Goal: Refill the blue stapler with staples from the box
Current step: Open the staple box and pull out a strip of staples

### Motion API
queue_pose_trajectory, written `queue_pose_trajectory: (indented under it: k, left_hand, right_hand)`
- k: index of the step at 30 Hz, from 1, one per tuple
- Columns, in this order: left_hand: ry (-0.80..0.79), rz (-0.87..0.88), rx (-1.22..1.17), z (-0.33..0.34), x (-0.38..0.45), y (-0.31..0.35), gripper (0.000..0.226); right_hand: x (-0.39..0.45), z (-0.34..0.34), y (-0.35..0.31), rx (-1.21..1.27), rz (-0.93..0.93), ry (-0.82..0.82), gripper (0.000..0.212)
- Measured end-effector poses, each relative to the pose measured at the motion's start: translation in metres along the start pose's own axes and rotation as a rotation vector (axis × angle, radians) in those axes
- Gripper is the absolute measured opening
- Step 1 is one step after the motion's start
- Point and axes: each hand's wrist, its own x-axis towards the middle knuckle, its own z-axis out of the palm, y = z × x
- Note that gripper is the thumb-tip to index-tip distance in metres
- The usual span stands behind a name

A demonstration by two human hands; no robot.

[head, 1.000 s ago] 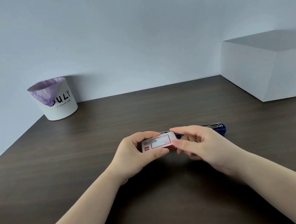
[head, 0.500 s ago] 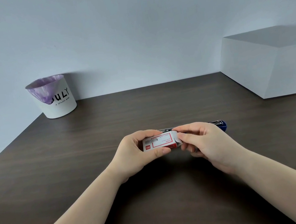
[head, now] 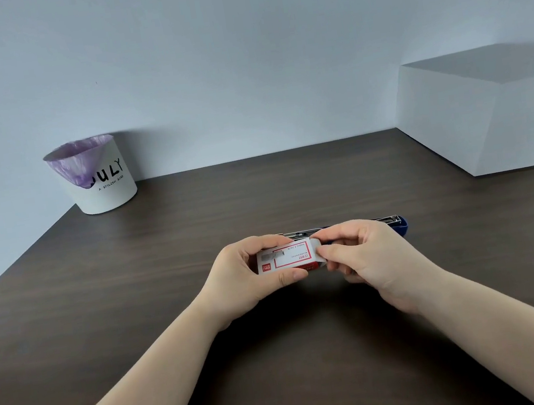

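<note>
A small white staple box (head: 288,259) with a red-framed label is held just above the dark wooden desk (head: 194,234). My left hand (head: 249,276) grips its left end, thumb along the front edge. My right hand (head: 367,256) pinches the white flap at the box's right end between thumb and forefinger. Behind both hands lies the blue stapler (head: 397,226), its metal staple channel showing along the top; most of its body is hidden by my right hand.
A white cup-shaped bin (head: 95,176) with a purple liner stands at the desk's far left corner against the wall. A large white box (head: 487,110) occupies the far right. The desk's left edge runs diagonally.
My right thumb and forefinger have closed on the box's right end flap and lifted it slightly. The left hand keeps the same hold. The head view has tilted up a little.
</note>
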Motion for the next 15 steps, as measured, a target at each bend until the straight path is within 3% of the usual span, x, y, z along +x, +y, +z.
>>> queue_pose_trajectory:
  k: [5, 15]
  left_hand:
    - [-0.018, 0.012, 0.055, 0.0001, 0.001, -0.0029, 0.05]
    - [-0.061, 0.05, 0.134, 0.0006, 0.0007, -0.0028, 0.043]
  right_hand:
    - [0.0036, 0.0031, 0.0004, 0.004, 0.019, 0.024, 0.014]
    - [0.0029, 0.0034, 0.0003, 0.041, 0.062, -0.005, 0.009]
